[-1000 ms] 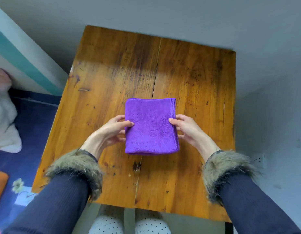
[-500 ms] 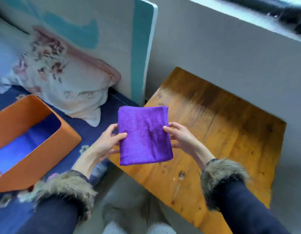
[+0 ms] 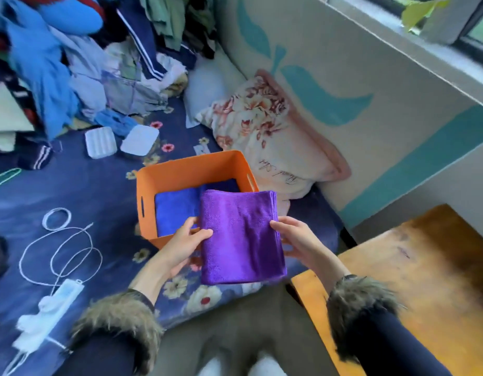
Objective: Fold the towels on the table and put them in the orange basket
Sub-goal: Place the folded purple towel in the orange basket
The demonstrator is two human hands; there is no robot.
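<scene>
A folded purple towel (image 3: 241, 237) hangs in the air between my two hands, in front of and partly over the orange basket (image 3: 191, 165). My left hand (image 3: 184, 244) grips its left edge, thumb on top. My right hand (image 3: 296, 238) grips its right edge the same way. The basket sits on a dark blue flowered bedspread (image 3: 99, 191). A folded blue towel (image 3: 175, 210) lies inside it, and a darker cloth lies behind that one. The purple towel hides the basket's near right corner.
The wooden table (image 3: 414, 280) stands at the lower right. A flowered pillow (image 3: 264, 131) leans on the wall behind the basket. A pile of clothes (image 3: 72, 55) fills the far left. A white cable (image 3: 61, 245) and power strip (image 3: 49, 310) lie on the bedspread at the left.
I have lifted the purple towel off the table and carried it left. The view has swung from the table to the bed, and the towel now sits over the basket's near side.
</scene>
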